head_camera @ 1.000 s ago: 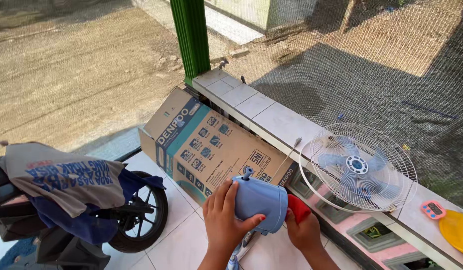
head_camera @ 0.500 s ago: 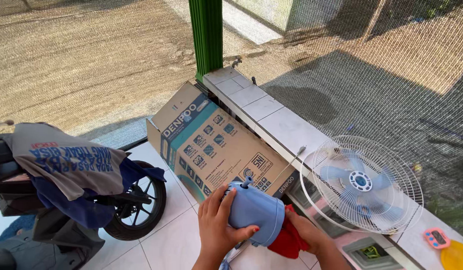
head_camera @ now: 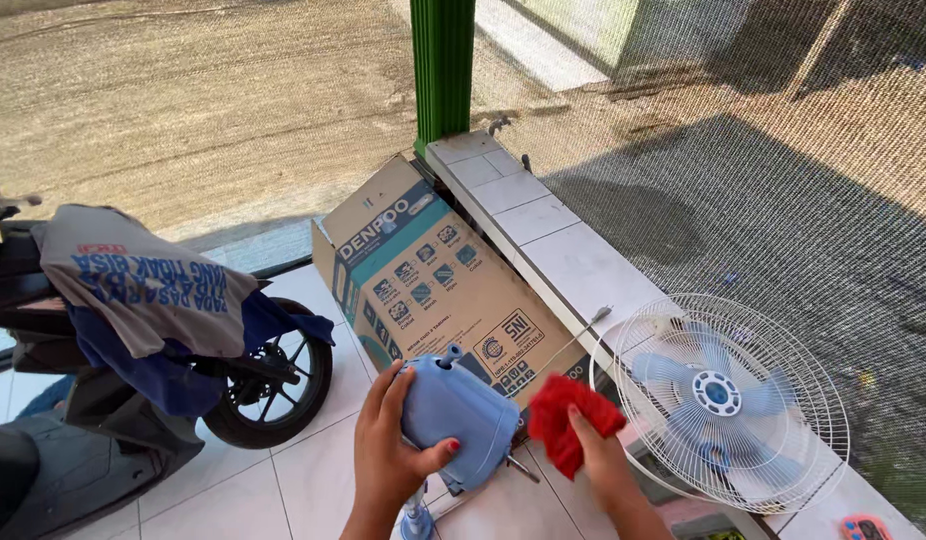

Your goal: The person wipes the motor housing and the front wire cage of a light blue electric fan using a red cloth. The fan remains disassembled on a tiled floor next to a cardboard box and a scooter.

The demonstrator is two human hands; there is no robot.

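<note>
My left hand (head_camera: 388, 455) grips the light-blue motor housing (head_camera: 458, 410) of a stand fan, low in the middle of the view. Its small knob points up and its front shaft sticks out to the lower right. My right hand (head_camera: 598, 455) holds a bunched red cloth (head_camera: 568, 415) just to the right of the housing, a little apart from it. The fan's white wire guard (head_camera: 733, 400) with blue blades inside leans on the tiled ledge at the right.
A large cardboard box (head_camera: 433, 285) leans against the low tiled wall (head_camera: 553, 235). A parked motorbike (head_camera: 133, 380) draped with grey and blue shirts stands at the left. A green post (head_camera: 443, 70) and mesh screen bound the far side. A small pink timer (head_camera: 863, 527) lies at the bottom right.
My right hand has drawn the red cloth away from the housing's front, up and to the right. The housing has tilted, showing its shaft. The view has shifted right.
</note>
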